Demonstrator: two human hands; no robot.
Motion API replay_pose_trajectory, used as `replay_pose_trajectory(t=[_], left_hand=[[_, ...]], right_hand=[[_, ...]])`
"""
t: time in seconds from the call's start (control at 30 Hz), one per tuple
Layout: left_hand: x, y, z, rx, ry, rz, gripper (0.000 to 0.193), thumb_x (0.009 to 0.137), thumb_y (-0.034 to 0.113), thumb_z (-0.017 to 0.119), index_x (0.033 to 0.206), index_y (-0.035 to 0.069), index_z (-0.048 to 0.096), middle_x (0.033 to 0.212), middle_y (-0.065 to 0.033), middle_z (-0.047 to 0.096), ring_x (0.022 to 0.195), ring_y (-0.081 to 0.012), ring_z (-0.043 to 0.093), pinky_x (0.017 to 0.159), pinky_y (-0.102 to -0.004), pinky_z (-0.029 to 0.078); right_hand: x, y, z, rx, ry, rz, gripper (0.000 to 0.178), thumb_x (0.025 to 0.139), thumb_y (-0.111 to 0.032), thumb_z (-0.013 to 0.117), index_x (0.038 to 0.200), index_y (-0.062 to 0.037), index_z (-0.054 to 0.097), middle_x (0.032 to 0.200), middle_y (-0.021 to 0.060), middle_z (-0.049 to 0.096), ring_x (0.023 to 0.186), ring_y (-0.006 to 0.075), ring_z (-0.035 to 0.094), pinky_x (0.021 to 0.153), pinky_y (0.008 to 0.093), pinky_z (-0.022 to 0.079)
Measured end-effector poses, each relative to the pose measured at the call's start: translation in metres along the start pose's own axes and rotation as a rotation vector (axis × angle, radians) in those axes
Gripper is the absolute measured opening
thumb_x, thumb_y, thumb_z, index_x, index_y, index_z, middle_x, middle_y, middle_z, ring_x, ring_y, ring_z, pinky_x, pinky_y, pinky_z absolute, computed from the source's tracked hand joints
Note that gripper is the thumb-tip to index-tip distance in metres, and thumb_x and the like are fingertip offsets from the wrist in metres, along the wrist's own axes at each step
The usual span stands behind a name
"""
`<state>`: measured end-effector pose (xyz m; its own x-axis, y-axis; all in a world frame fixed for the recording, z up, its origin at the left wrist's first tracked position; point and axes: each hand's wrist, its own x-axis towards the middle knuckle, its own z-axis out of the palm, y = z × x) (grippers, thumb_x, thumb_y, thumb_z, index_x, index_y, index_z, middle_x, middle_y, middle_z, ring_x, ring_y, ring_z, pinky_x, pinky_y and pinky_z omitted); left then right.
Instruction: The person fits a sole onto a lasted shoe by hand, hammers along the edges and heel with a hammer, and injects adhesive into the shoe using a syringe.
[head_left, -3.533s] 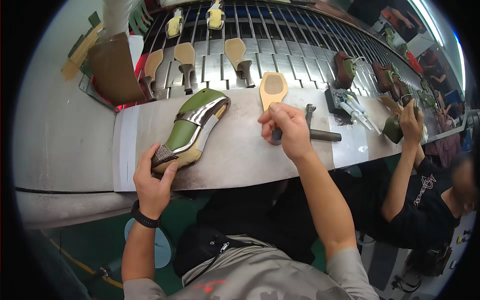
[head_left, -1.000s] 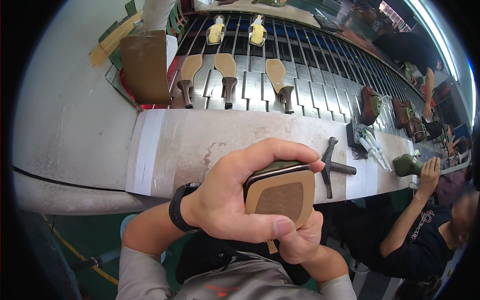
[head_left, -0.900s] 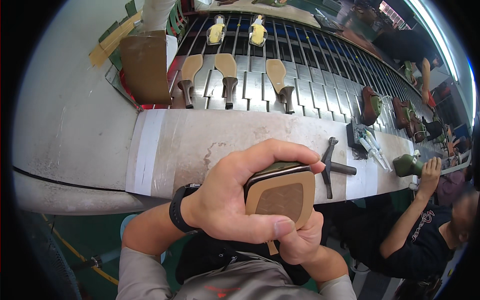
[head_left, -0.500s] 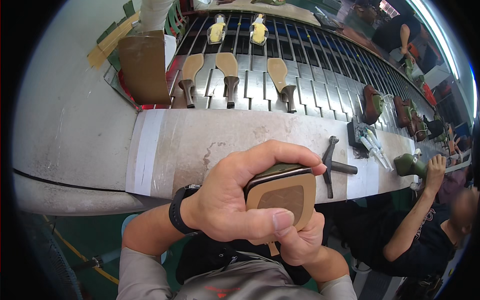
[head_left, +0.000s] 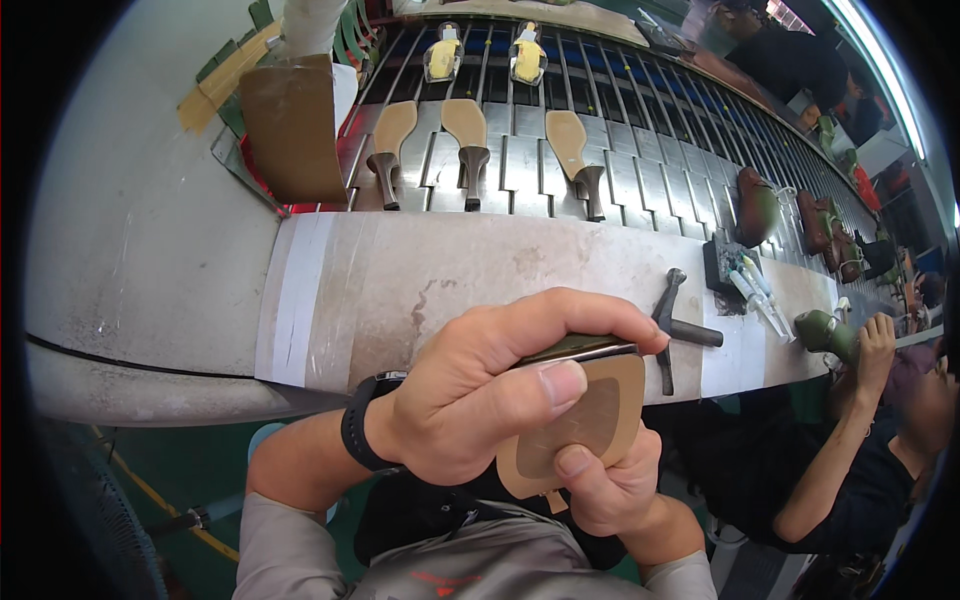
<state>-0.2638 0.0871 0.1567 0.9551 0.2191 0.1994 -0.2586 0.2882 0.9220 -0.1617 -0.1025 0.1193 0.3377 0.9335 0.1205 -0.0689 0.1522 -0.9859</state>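
Both my hands grip a shoe with its tan sole (head_left: pixel 622 400) turned up towards me; a darker, roughened-looking patch fills the middle of the sole. My left hand (head_left: pixel 470 400) reaches over the far side, with fingers wrapped around the dark upper edge and its thumb lying along the sole's rim. From the near right, my right hand (head_left: pixel 618 490) is closed around the shoe, its thumb pressed on the sole's face. A small tan tab (head_left: pixel 557 502) sticks out below. The fingers under the shoe are hidden. Just beyond my left fingertips lies a hammer (head_left: pixel 668 345).
Heeled soles (head_left: pixel 464 125) rest on the metal conveyor (head_left: pixel 515 175) beyond the worktable (head_left: pixel 450 255). Two clear moulds with yellow pieces (head_left: pixel 442 60) lie farther back. Right: a black block (head_left: pixel 718 265), glue applicators (head_left: pixel 757 298), brown shoes (head_left: pixel 757 205), and a co-worker's hand (head_left: pixel 876 345) holding a green last (head_left: pixel 822 332).
My left thumb has slid from the sole's middle to its far edge. My right thumb now lies on the sole. The shoe has tilted, and the whole view has shifted slightly.
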Motion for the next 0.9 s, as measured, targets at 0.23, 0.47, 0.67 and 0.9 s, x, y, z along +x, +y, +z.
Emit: replay_pose_trajectory(t=[0.23,0.47,0.67,0.9], left_hand=[[0.026,-0.010,-0.014,-0.041,-0.006,0.081,0.069,0.116,0.047,0.031,0.152,-0.009,0.053,0.156,-0.0292,0.057,0.143,-0.0331,0.059,0.122,-0.0434,0.045],[0.048,-0.017,-0.010,-0.205,0.062,0.072,0.067,0.118,0.043,0.028,0.156,-0.008,0.049,0.158,-0.0289,0.055,0.147,-0.0324,0.056,0.125,-0.0449,0.043],[0.048,-0.021,-0.006,-0.130,0.044,0.120,0.073,0.118,0.052,0.030,0.158,-0.008,0.045,0.157,-0.0252,0.057,0.143,-0.0286,0.059,0.122,-0.0424,0.046],[0.053,-0.030,-0.018,-0.025,0.010,0.183,0.068,0.118,0.045,0.045,0.162,-0.007,0.041,0.154,-0.0183,0.061,0.136,-0.0222,0.063,0.116,-0.0357,0.050]], right_hand=[[0.015,-0.010,-0.006,0.198,0.097,0.180,0.048,0.109,-0.028,0.065,0.138,0.0106,0.062,0.122,0.0183,0.075,0.108,0.0234,0.075,0.092,0.0344,0.061],[0.033,-0.007,-0.039,0.284,0.037,0.147,0.053,0.112,-0.031,0.058,0.137,0.0164,0.057,0.109,0.0272,0.076,0.086,0.0343,0.081,0.067,0.0423,0.071],[0.034,-0.002,-0.036,0.194,0.164,0.082,0.048,0.112,-0.029,0.056,0.134,0.0140,0.060,0.108,0.0248,0.077,0.079,0.0308,0.081,0.066,0.0382,0.070],[0.041,-0.006,-0.040,0.126,0.173,0.091,0.044,0.113,-0.026,0.054,0.132,0.0126,0.061,0.104,0.0217,0.077,0.076,0.0268,0.080,0.065,0.0364,0.069]])
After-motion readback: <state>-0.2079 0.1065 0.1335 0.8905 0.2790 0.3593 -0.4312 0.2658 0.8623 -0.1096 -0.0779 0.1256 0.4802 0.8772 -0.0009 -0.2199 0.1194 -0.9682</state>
